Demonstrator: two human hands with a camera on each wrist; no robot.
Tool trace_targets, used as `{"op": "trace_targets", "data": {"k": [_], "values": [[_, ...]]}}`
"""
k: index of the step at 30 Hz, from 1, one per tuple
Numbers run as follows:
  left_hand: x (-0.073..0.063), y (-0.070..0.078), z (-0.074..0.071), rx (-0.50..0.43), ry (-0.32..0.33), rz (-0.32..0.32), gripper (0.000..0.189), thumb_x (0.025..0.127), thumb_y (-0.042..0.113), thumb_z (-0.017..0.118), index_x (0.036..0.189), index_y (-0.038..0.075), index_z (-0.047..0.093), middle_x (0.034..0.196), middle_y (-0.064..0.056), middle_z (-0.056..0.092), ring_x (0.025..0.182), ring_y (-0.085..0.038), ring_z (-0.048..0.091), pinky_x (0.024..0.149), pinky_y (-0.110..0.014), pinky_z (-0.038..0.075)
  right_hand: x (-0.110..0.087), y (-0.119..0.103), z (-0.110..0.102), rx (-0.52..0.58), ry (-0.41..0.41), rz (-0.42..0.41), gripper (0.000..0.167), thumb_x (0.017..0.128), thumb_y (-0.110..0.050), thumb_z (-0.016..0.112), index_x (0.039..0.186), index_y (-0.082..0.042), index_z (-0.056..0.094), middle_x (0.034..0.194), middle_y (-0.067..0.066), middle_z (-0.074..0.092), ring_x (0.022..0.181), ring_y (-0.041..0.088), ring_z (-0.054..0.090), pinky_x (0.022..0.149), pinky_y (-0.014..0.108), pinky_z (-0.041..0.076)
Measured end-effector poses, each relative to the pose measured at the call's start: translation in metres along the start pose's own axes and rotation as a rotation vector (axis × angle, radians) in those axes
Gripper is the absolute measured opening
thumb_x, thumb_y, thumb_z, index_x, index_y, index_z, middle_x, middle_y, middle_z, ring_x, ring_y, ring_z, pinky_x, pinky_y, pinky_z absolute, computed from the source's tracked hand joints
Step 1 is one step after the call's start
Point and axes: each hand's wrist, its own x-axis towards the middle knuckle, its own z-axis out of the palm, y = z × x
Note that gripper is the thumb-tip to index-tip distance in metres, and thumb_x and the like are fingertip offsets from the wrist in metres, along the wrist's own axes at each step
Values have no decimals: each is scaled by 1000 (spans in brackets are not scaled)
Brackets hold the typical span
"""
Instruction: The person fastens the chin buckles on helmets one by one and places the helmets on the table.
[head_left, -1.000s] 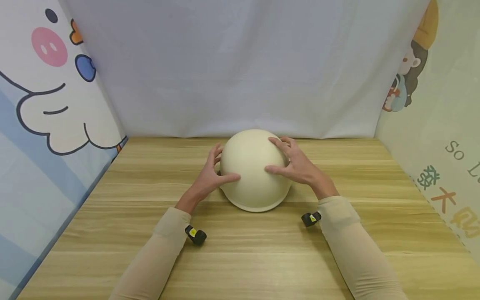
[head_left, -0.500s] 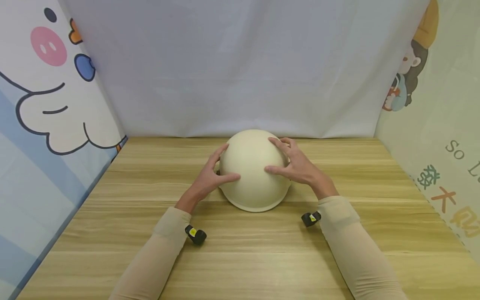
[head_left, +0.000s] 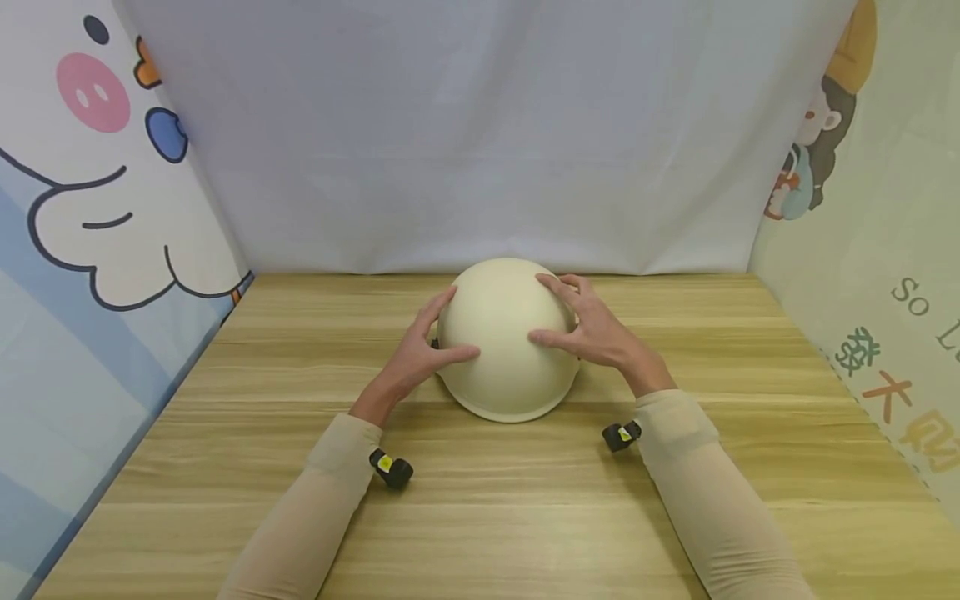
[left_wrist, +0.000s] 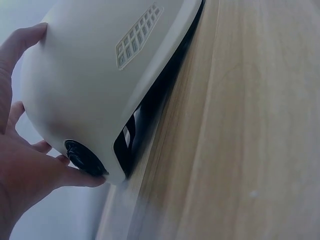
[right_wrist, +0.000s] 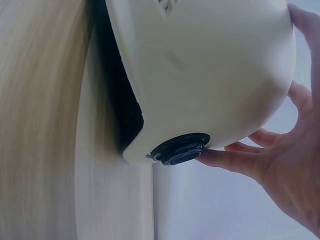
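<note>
A cream helmet stands dome up near the back of the wooden table. My left hand holds its left side, thumb on the front of the dome and fingers spread toward the back. On the other side my right hand grips the shell in the same way. In the left wrist view a black round side fitting lies by a fingertip, and a vent grille shows on the shell. A matching black fitting appears in the right wrist view, touched by a finger. The helmet's inside is mostly hidden.
The wood-grain table reaches back to a white curtain. Printed cloths with cartoon figures hang at both sides. A small black camera is worn at the left wrist, another camera at the right.
A left finger has shifted from the helmet's back left edge onto the dome. The helmet and right hand stay almost where they were; the head view drifts slightly.
</note>
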Motion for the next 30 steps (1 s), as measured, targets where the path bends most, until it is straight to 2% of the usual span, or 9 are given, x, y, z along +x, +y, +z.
{"op": "trace_targets", "data": {"k": [7,17,22,26,30], "values": [[-1,0,-1,3,3,-5,90,77,22,78,149,26,23,152,-2,10,133,-29,18,95,-56,33,1,1,1,19,-17,8,84,75,-56,70,145,-38,28,143,16,20,117,38,38,87,56,39],[3,1,3,-2,2,-12,91,77,23,78,149,27,23,152,-1,11,136,-34,12,98,-60,24,-2,3,-3,16,-10,24,84,75,-55,70,146,-39,26,145,17,17,119,40,36,86,58,39],[5,-2,1,-6,-4,-15,91,77,23,78,149,28,22,152,0,10,136,-32,13,98,-58,26,1,6,-1,13,-12,19,85,75,-55,70,146,-38,26,144,17,18,119,40,36,88,58,37],[9,-18,0,-8,-4,-13,92,77,25,79,148,31,22,152,1,9,136,-30,13,98,-58,26,0,6,2,21,-16,17,86,75,-54,71,146,-36,26,144,17,18,120,40,36,89,58,36],[11,-34,-2,10,12,-20,88,76,33,78,146,40,23,152,6,10,136,-27,13,97,-57,28,-1,5,4,22,-16,17,86,75,-56,69,147,-36,26,145,15,19,121,39,35,88,59,37]]}}
